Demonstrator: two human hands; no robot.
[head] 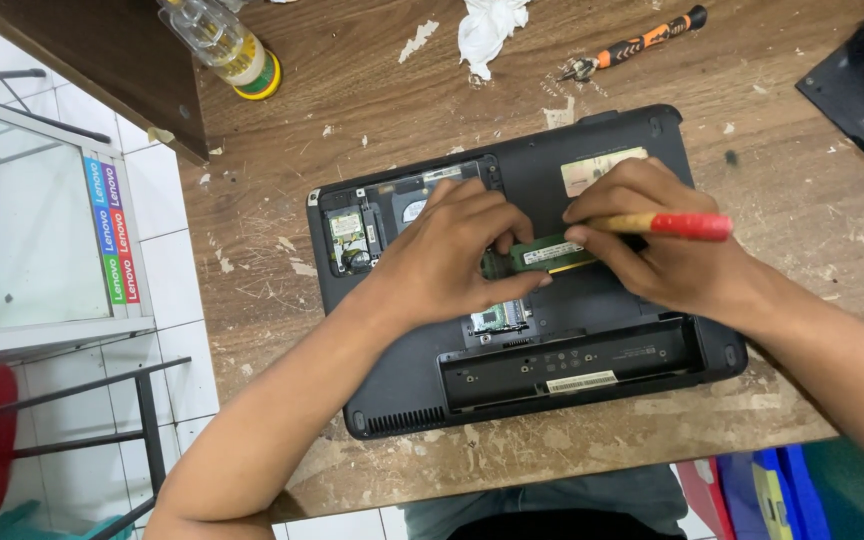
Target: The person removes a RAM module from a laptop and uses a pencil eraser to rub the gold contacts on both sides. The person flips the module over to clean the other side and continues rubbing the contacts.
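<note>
Here the thin green memory module (550, 252), a narrow circuit strip, lies with its long axis running left to right across the open bay of the upturned black plastic laptop (522, 270), directly between the two hands. The left hand (457, 260) curls down over the strip's left end, fingertips pinched narrow on it, while the right hand (652, 245) grips the right end and at the same time holds a screwdriver with a yellow and red handle (667, 225), its handle pointing out to the right. Both hands touch the strip; neither is clearly nearer. Below it, a second slot area (497, 318) shows in the bay, and the long battery trough (572, 368) sits empty along the laptop's near edge. The worn brown wooden surface (282, 270) is scarred and littered with pale chips; a crumpled white tissue (487, 30), an orange-and-black screwdriver (637, 45) and a clear bottle with a yellow-green base (232, 45) lie well apart at its far side, and a black panel (862, 90) rests to the right. White floor tiles (177, 290) show on the left.
</note>
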